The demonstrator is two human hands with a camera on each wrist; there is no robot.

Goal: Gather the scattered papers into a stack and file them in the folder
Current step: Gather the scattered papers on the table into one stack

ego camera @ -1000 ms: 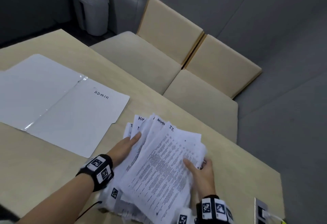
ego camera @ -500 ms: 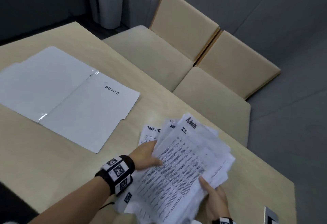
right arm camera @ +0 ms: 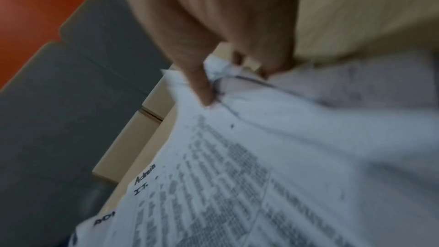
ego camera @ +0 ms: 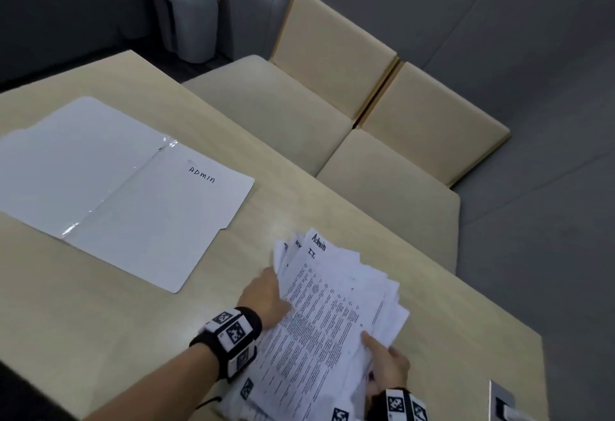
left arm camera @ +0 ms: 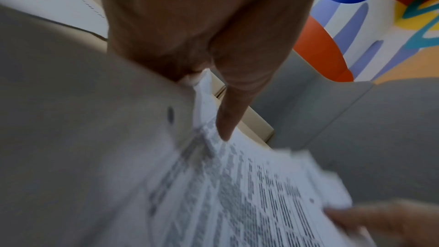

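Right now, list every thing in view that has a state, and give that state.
folder: open, flat on the table, no papers in it
papers: gathered, edges fanned and uneven
left hand: pinches the papers' left edge
right hand: grips the papers' right edge
bin: lid closed

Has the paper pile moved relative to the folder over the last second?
Yes. The papers have drawn in rightward, away from the open folder, and the gap is wider. The left hand and right hand grip them.
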